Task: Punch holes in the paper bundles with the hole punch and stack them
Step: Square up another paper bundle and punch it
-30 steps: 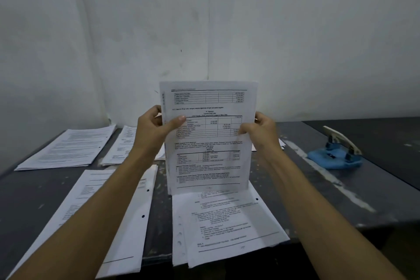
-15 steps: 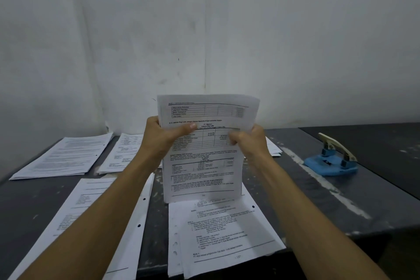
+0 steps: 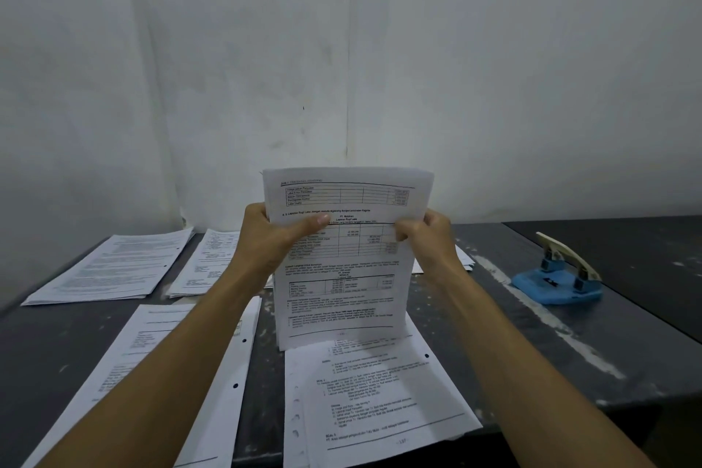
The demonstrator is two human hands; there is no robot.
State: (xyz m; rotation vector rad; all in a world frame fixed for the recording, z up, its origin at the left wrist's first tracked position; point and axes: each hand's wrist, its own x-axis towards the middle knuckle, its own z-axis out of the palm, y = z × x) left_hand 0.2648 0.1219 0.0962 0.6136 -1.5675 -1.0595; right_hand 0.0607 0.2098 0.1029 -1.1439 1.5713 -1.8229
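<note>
Standing upright on the table (image 3: 645, 372), the paper bundle (image 3: 347, 258) has come down since a second ago; left hand (image 3: 273, 239) and right hand (image 3: 429, 239) pinch its sides, squaring edges, I think, before the hole punch (image 3: 558, 283).

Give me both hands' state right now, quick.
Left hand: closed, gripping the upright paper bundle at its left edge.
Right hand: closed, gripping the same bundle's right edge.

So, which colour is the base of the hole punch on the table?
Blue: the hole punch has a blue base and a pale lever, clearest in the head view.
</note>
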